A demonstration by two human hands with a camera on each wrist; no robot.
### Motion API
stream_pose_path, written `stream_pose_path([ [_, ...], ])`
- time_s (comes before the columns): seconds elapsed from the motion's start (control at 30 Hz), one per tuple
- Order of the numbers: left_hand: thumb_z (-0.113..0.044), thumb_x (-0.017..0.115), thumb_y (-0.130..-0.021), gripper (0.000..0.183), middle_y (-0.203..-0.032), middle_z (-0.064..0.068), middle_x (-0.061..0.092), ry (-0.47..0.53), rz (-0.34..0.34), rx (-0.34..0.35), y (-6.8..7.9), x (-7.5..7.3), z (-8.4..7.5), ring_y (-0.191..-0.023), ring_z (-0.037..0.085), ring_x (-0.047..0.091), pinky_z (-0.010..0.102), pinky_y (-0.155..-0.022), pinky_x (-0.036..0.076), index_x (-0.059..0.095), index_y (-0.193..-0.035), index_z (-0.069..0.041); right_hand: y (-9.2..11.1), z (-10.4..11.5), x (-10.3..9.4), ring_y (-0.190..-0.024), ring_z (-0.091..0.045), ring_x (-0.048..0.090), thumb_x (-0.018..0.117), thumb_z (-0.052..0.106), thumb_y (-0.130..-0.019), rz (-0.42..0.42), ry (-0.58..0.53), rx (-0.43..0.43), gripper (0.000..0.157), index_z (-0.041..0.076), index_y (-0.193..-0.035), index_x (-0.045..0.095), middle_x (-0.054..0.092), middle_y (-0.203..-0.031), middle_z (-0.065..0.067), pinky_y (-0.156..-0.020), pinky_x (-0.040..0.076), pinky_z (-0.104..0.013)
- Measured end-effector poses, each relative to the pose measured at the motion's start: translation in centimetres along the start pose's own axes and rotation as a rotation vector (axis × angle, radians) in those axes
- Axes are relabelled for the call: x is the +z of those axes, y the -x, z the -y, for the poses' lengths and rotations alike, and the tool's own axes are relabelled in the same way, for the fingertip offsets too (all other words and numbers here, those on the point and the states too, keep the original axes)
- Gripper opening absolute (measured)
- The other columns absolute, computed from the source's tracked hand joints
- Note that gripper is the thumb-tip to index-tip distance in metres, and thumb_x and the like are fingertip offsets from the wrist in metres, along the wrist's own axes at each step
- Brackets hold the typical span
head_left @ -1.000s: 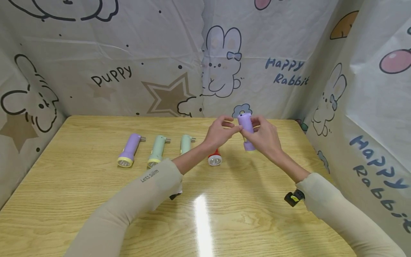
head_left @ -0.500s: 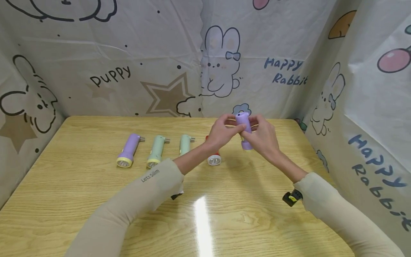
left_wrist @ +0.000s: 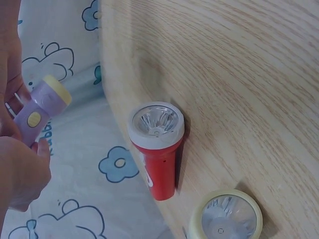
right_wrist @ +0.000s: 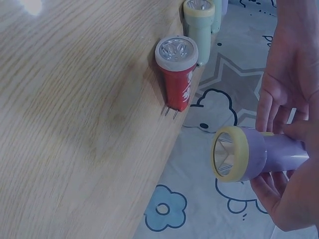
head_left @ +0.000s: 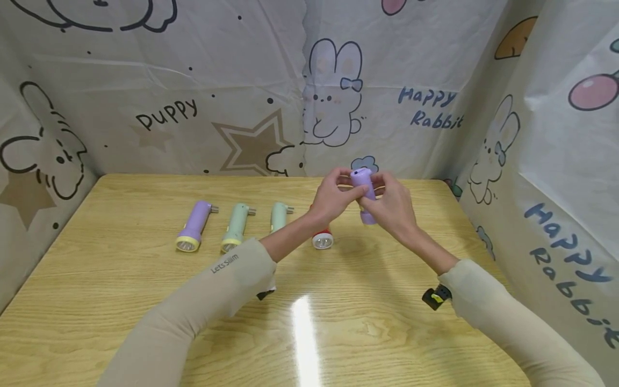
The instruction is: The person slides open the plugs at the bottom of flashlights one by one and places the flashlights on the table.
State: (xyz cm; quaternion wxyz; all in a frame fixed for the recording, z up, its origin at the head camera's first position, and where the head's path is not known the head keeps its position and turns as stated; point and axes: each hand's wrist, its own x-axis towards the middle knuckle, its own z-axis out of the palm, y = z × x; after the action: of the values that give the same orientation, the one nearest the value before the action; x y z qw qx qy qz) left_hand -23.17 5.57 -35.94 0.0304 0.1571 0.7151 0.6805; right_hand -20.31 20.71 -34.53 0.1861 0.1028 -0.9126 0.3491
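A purple flashlight (head_left: 364, 184) with a yellow lens rim is held above the far part of the table, tilted, its lens end downward. My right hand (head_left: 394, 207) grips its body from the right. From the left, my left hand (head_left: 335, 198) holds the upper part, thumb across the front and fingers behind. The left wrist view shows a yellow oval button on the flashlight (left_wrist: 34, 118). In the right wrist view, the flashlight's (right_wrist: 256, 152) clear lens faces the table. Below my left hand lies a red flashlight (head_left: 322, 238) with a white rim, partly hidden by that hand.
Left of the red one, a row of flashlights lies on the wooden table (head_left: 232, 333): green (head_left: 279, 216), another green (head_left: 237, 226) and purple (head_left: 195, 223), each with plug prongs out. My left forearm partly covers the green ones. A printed cloth (head_left: 251, 64) stands behind.
Both hands have shifted slightly left with the purple flashlight. My left fingers have closed in against its upper end. The flashlights on the table have stayed put.
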Motion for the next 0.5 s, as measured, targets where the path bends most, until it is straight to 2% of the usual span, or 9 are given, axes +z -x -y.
stream_pose_path([
  [0.23,-0.02,0.07,-0.082,0.043,-0.11,0.009,0.054,0.025,0.016,0.001,0.11,-0.01,-0.01,-0.097,0.021,0.059,0.026,-0.074,0.052,0.048,-0.117,-0.008,-0.11,-0.22,-0.01,-0.084,-0.022,0.06,0.074,0.026,-0.076,0.033,0.012,-0.022,0.048,0.0,-0.113,0.054,0.061,-0.098,-0.011,-0.069,0.052,-0.035],
  [0.5,-0.019,0.07,-0.082,0.044,-0.112,0.01,0.054,0.014,0.015,0.0,0.06,-0.26,-0.09,-0.098,0.023,0.058,0.028,-0.076,0.052,0.048,-0.119,-0.008,-0.07,-0.47,-0.37,-0.087,-0.023,0.061,0.073,0.032,-0.077,0.09,-0.035,-0.028,0.052,0.002,-0.115,0.055,0.061,-0.103,-0.01,-0.071,0.053,-0.037],
])
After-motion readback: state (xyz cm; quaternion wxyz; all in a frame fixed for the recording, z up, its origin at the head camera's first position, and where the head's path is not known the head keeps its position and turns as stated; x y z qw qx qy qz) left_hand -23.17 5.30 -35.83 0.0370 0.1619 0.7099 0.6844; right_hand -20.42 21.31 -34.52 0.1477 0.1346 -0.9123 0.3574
